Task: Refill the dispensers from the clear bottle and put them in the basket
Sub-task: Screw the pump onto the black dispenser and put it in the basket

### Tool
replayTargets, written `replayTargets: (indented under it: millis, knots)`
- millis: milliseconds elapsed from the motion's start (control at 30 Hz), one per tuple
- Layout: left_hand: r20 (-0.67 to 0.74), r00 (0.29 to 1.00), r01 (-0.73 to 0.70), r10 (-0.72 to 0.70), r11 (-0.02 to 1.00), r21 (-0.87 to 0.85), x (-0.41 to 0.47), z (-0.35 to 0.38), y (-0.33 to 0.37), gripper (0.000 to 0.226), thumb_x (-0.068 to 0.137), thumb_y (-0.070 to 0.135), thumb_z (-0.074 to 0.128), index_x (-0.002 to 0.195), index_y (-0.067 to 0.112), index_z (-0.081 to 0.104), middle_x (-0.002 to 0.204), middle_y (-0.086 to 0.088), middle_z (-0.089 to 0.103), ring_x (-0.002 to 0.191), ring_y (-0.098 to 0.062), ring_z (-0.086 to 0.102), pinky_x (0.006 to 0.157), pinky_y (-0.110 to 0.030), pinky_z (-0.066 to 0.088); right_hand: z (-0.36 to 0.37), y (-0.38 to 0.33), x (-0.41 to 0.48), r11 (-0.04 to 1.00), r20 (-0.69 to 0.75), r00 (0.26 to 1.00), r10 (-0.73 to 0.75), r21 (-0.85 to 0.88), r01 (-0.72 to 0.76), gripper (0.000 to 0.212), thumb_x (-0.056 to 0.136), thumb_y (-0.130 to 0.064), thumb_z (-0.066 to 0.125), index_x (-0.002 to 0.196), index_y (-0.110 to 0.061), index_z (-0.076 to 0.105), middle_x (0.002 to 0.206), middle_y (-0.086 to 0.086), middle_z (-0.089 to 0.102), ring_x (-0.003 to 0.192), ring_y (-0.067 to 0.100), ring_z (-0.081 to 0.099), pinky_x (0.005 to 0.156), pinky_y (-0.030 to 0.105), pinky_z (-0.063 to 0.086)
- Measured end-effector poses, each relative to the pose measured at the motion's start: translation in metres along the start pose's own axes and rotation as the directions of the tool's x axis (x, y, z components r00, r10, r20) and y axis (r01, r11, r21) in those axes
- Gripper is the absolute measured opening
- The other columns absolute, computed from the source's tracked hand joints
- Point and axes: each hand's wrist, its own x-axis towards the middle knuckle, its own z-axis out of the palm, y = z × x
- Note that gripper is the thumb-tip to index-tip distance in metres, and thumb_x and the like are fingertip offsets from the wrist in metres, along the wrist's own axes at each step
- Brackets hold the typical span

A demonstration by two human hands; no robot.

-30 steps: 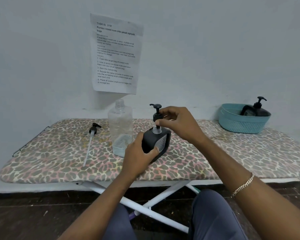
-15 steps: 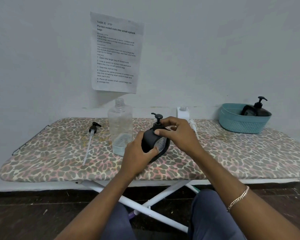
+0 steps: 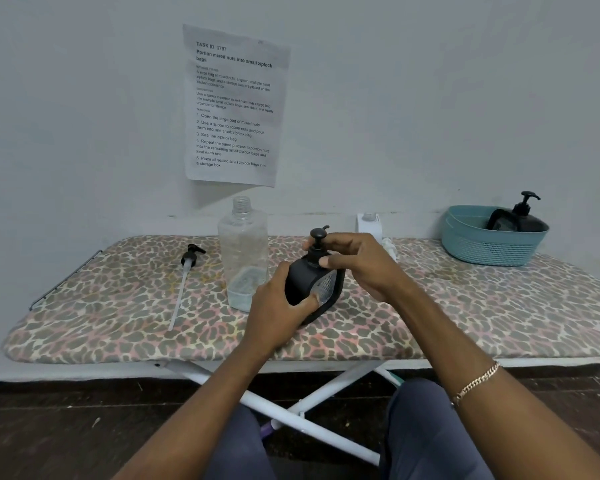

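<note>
From the head view, I judge the step in hand to be recapping. The dispenser (image 3: 300, 280) stands on the ironing board (image 3: 118, 323), near its front edge and just right of the bottle (image 3: 243, 251). It tilts a little toward me. The left hand (image 3: 278, 306) has its grip wrapped round the black body, thumb across the front. The right hand (image 3: 361, 266) pinches the pump (image 3: 316, 244) at the collar, thumb and fingers curled round it. The pump sits in the neck, and I cannot tell whether its thread is fully home.

The bottle is uncapped, with only a shallow layer of liquid at the bottom. A loose pump (image 3: 191, 258) with a long tube lies on the board to its left. The basket (image 3: 482, 244) stands well apart at the far right, with a second dispenser (image 3: 530, 221) already inside.

Next, I would expect the collar to need twisting until snug while the left grip stops the body from turning. After that, the dispenser would be carried upright across to the basket and set beside the other one. A cross-threaded collar could leak, I judge.
</note>
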Motion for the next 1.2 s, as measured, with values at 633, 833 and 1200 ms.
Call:
replayTargets:
  millis: [633,833,1200]
  knots:
    - [0.003,1.0,0.001,-0.001,1.0,0.009,0.0,0.002,-0.002,0.038,0.085,0.042,0.074,0.114,0.031,0.052,0.091,0.009,0.067,0.077,-0.007,0.066,0.064,-0.034,0.057,-0.002,-0.003,0.007,0.999,-0.002,1.0,0.01,-0.035,-0.01,0.026,0.085,0.004,0.079,0.11,0.0,0.076,0.113,0.01,0.078,0.115,0.02,0.071,0.097,0.033,0.056]
    - [0.009,1.0,-0.01,0.01,1.0,0.017,-0.001,0.002,-0.001,0.04,0.081,0.055,0.065,0.111,0.034,0.05,0.085,0.009,0.064,0.071,-0.01,0.063,0.059,-0.028,0.049,0.021,0.005,0.007,0.965,-0.203,0.978,-0.038,-0.261,-0.016,0.04,0.074,-0.03,0.093,0.094,-0.013,0.063,0.094,0.007,0.066,0.094,0.021,0.067,0.087,0.037,0.055]
    - [-0.003,1.0,-0.011,0.011,0.999,0.035,0.001,0.002,-0.001,0.036,0.087,0.037,0.075,0.11,0.029,0.05,0.088,0.008,0.065,0.075,-0.009,0.064,0.06,-0.025,0.051,0.003,-0.001,0.006,0.998,0.037,0.999,0.004,-0.063,-0.001,0.025,0.096,0.001,0.069,0.12,-0.002,0.074,0.119,0.01,0.077,0.122,0.021,0.069,0.11,0.04,0.052]
